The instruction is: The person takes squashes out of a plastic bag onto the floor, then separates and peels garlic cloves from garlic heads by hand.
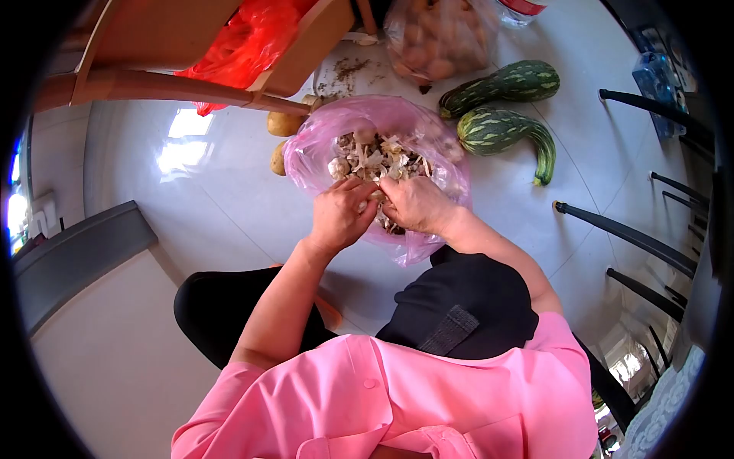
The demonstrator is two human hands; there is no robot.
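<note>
A pink plastic bag (pixel 306 157) lies open on the tiled floor, holding garlic bulbs (pixel 339 168) and papery garlic skins (pixel 394 157). Over the bag's near half, my left hand (pixel 345 214) has its fingers closed on a pale piece that looks like garlic (pixel 373 200). Right beside it, my right hand (pixel 417 205) is pinched at the same piece, fingertips almost touching those of the left. Fingers cover much of the piece, so its exact shape is hidden.
Two striped green squashes (pixel 508 83) (pixel 497 131) lie right of the bag. Behind it stands a bag of brownish round items (pixel 440 38). Potatoes (pixel 284 124) sit at its left, near a wooden chair (pixel 176 86) with a red bag (pixel 248 50). Dark metal legs (pixel 627 237) stand at right.
</note>
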